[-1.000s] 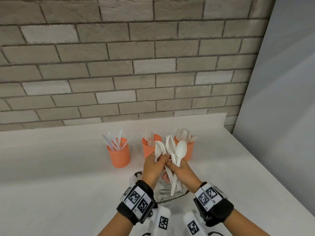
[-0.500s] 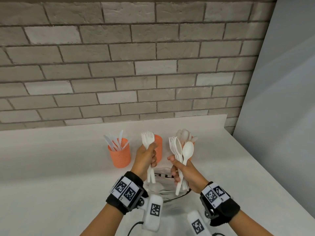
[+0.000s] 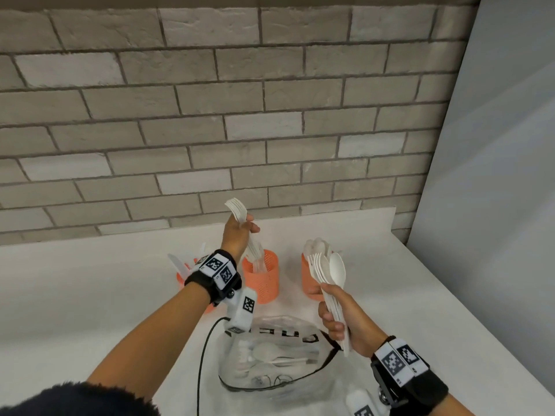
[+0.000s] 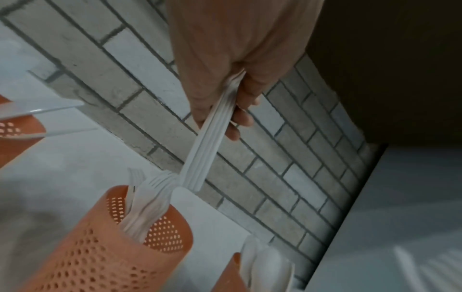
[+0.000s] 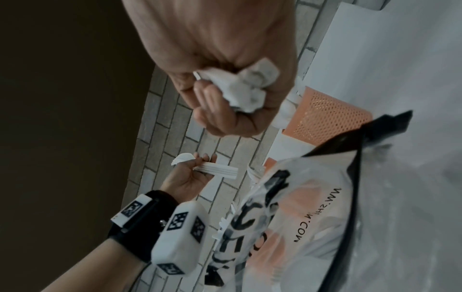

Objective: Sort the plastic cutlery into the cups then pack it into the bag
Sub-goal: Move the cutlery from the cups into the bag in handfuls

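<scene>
My left hand [image 3: 244, 227] grips a stack of white forks [image 3: 237, 209] by the handles, tines up. Their lower ends [image 4: 193, 183] hang just above the middle orange cup [image 3: 262, 280], which holds more forks [image 4: 150, 203]. My right hand [image 3: 334, 318] grips a mixed bundle of forks and spoons [image 3: 329, 270] upright, in front of the right cup [image 3: 307, 283], which is full of spoons. The left cup [image 3: 180, 278] holds knives and is partly hidden by my left wrist. The clear bag [image 3: 279, 364] lies in front with some cutlery inside.
The white counter [image 3: 90, 295] ends at a brick wall [image 3: 240, 115] behind the cups. A grey panel [image 3: 495, 205] closes the right side. A black cable [image 3: 204, 355] runs beside the bag's left edge.
The hands were together on one bundle. My left hand has pulled the forks out, moved left and lifted them over the middle cup. My right hand keeps the rest.
</scene>
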`<action>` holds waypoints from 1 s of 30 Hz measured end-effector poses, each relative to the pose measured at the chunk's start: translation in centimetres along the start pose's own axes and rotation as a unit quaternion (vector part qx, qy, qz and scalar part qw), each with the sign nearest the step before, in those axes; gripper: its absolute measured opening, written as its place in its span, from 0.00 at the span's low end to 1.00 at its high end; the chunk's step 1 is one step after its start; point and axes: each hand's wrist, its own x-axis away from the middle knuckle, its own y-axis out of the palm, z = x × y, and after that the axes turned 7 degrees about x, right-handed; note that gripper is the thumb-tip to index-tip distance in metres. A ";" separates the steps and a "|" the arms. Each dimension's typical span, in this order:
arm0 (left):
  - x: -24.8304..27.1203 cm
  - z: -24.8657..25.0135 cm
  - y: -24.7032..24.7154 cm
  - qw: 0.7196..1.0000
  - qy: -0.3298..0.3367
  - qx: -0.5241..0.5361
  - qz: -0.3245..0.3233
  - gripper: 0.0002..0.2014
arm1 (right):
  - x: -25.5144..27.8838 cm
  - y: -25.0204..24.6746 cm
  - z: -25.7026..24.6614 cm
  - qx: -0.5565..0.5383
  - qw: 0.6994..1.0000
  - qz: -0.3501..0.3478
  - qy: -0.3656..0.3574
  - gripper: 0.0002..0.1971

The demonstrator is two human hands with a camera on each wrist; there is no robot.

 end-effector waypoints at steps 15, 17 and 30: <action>-1.5 -8.5 2.6 0.984 -0.039 -0.159 -0.064 0.18 | -2.2 -3.0 0.0 -0.025 0.999 -0.018 0.014 0.18; -1.3 -8.5 2.9 0.982 -0.028 -0.175 -0.061 0.22 | -2.4 -3.0 0.1 -0.025 0.999 -0.020 0.013 0.18; 1.9 -2.1 4.5 0.991 0.062 -0.113 -0.033 0.10 | -2.8 -1.9 -0.3 -0.106 0.991 -0.077 -0.004 0.21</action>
